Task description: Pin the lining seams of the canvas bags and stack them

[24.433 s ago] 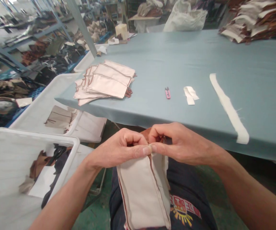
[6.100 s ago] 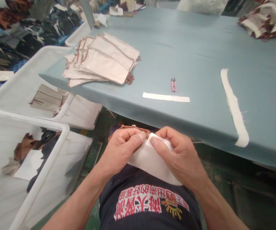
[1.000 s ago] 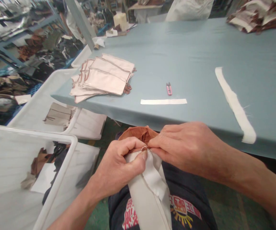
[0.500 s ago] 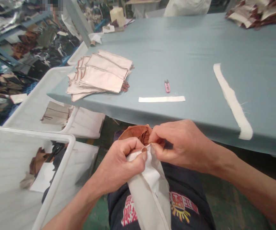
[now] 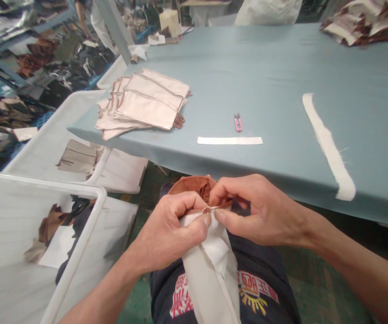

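My left hand point(image 5: 171, 234) and my right hand point(image 5: 261, 211) meet over my lap, both pinching the top edge of a cream fabric piece point(image 5: 210, 274) with brown cloth point(image 5: 194, 184) bunched behind it. The cream piece hangs down over my dark printed shirt. Thumbs and forefingers of both hands are pressed together on the seam. On the blue-grey table point(image 5: 264, 67) beyond lie a pink thread snipper point(image 5: 237, 122) and a narrow white strip point(image 5: 229, 140).
A stack of finished cream pieces point(image 5: 143, 105) lies at the table's left corner. A long cream strip point(image 5: 328, 146) lies to the right. White plastic bins point(image 5: 45, 198) holding fabric stand at my left. More fabric piles point(image 5: 365, 20) sit at the far right.
My right hand has drawn back slightly and its fingertips now pinch the seam right beside my left thumb. The view has shifted a little; the things on the table stay put.
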A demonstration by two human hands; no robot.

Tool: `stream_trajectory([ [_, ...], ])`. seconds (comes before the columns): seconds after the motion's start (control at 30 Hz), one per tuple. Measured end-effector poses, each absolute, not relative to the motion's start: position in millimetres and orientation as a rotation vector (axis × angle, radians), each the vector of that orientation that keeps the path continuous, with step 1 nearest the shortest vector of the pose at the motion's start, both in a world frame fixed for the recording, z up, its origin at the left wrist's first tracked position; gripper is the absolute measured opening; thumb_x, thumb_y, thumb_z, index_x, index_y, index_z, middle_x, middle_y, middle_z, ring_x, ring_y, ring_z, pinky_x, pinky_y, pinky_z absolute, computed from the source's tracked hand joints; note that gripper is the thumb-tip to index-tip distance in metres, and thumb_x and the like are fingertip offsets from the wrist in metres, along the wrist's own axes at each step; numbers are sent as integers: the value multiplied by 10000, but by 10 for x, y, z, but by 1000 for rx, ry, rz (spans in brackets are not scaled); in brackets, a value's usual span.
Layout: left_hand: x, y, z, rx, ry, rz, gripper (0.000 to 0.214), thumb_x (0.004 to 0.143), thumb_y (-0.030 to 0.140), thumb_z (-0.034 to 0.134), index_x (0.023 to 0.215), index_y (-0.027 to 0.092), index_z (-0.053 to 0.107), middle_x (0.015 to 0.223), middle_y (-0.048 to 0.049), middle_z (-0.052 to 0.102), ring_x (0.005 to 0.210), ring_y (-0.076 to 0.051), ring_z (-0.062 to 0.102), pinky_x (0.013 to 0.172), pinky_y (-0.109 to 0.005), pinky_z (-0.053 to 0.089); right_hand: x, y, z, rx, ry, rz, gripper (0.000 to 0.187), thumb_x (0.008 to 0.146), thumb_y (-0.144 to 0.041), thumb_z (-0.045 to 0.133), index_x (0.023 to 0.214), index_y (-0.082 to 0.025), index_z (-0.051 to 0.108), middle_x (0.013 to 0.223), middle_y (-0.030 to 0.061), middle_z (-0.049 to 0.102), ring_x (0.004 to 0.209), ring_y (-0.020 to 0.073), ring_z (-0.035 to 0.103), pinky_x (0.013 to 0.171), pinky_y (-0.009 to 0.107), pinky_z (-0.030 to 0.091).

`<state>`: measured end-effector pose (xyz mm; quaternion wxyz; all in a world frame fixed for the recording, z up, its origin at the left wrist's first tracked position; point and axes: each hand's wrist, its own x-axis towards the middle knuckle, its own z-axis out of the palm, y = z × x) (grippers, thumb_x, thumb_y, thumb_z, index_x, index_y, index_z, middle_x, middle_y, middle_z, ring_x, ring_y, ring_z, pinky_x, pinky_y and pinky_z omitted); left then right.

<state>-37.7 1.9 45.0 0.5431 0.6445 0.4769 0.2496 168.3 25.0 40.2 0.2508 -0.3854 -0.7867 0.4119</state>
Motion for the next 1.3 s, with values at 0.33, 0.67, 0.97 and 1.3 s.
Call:
stream_trajectory([
  [0.33,-549,126,621,1949,1123,541,109,914,150,595,837,157,672,721,55,627,613,-66,520,565,-170,393,1530,186,416,-1191,-2137,1087,99,776,-210,556,681,-182,550,629,-30,542,581,105,456,579,249,294],
  [0.67,-697,285,790,2406,886,453,179,886,39,562,939,133,705,730,40,656,584,-58,549,572,-193,374,1420,174,424,-1101,-2192,901,176,792,-200,541,650,-191,437,603,-45,460,569,94,384,569,260,238],
  [0.97,-760,312,817,2251,948,347,104,941,132,608,929,144,711,734,49,676,615,-61,580,598,-175,402,1391,166,388,-1131,-2184,933,149,808,-190,555,668,-181,504,622,-41,520,572,92,426,571,262,235],
  [1.3,-726,318,816,2190,1034,304,115,862,91,595,836,168,677,642,84,595,561,-57,516,551,-188,347,1364,155,396,-1123,-2204,857,167,837,-146,578,676,-181,547,647,-16,612,597,113,528,582,255,301],
])
